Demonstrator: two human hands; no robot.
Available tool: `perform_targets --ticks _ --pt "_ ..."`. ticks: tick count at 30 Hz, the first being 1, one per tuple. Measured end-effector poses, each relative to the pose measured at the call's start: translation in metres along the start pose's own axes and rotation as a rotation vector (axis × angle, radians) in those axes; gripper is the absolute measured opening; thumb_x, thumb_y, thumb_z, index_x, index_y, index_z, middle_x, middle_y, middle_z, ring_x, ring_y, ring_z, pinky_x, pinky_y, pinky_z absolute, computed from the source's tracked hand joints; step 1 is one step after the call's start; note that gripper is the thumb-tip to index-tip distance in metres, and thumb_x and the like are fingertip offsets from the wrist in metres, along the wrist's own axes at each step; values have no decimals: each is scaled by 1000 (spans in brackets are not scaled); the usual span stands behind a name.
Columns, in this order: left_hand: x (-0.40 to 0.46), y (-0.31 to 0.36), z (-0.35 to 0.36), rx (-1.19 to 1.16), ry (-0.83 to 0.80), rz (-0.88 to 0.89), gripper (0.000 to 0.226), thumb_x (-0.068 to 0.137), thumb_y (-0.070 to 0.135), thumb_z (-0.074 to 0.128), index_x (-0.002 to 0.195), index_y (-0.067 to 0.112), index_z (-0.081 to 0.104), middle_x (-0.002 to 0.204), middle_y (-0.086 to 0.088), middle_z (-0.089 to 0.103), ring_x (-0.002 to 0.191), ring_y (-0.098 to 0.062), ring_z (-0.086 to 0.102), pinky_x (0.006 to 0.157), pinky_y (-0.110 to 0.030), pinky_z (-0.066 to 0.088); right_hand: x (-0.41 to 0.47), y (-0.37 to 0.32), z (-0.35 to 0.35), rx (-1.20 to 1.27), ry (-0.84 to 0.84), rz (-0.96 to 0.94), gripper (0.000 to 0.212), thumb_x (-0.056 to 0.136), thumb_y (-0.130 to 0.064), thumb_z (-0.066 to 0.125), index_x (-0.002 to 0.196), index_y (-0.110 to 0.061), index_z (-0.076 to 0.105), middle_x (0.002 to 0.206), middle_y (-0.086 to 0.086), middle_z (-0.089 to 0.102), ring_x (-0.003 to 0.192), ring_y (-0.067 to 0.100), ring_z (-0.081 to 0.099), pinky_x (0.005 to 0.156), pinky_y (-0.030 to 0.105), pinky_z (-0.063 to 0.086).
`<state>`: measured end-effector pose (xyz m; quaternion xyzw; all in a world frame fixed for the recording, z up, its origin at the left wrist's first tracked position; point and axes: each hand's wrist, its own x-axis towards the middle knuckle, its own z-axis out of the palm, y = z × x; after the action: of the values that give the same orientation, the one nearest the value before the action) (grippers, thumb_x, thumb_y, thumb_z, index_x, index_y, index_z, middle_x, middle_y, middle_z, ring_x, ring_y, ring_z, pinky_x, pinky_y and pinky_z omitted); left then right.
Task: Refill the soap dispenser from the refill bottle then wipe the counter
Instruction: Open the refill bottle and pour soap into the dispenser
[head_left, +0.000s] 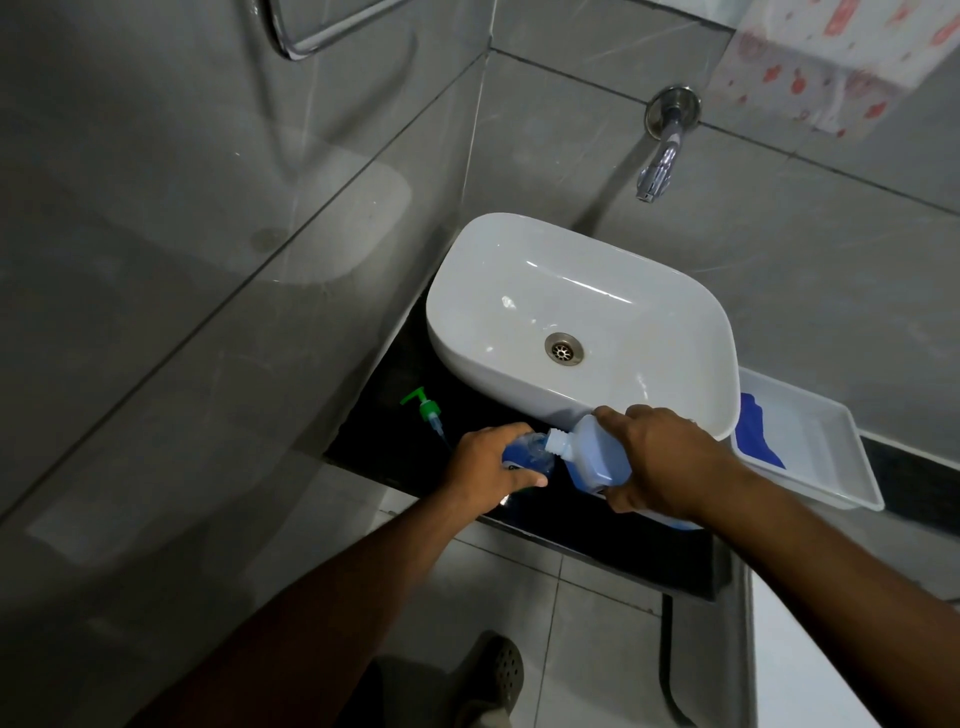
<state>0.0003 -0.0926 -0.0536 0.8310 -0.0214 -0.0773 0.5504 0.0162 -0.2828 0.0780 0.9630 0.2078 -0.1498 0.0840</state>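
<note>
My right hand (660, 457) grips the blue refill bottle (592, 457), tipped to the left with its white neck at the mouth of the clear soap dispenser (530, 454). My left hand (493, 462) wraps around the dispenser, which stands on the black counter (395, 431) in front of the basin. The dispenser holds blue liquid. Its green pump head (427, 408) with its tube lies on the counter to the left, apart from both hands.
A white basin (582, 322) sits on the counter under a wall tap (662, 150). A white tray (810, 457) to the right holds a blue cloth (756, 431). Grey tiled walls close in at left and behind. My sandalled foot (493, 675) stands on the tiled floor below.
</note>
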Motion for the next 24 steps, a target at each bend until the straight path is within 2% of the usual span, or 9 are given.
perform_targets --ticks 15,24 --pt "0 -2 0 3 16 33 43 63 25 88 100 22 66 94 4 70 85 -9 67 79 -28 58 -1 0 -1 2 2 -1 97 63 -47 79 143 -25 29 121 5 58 106 26 56 92 42 50" --pt "2 -4 1 5 8 26 44 63 27 88 100 23 65 94 4 69 84 -11 66 77 -26 57 -1 0 -3 2 -10 -7 93 65 -45 78 142 -24 30 122 6 57 106 25 56 92 41 50"
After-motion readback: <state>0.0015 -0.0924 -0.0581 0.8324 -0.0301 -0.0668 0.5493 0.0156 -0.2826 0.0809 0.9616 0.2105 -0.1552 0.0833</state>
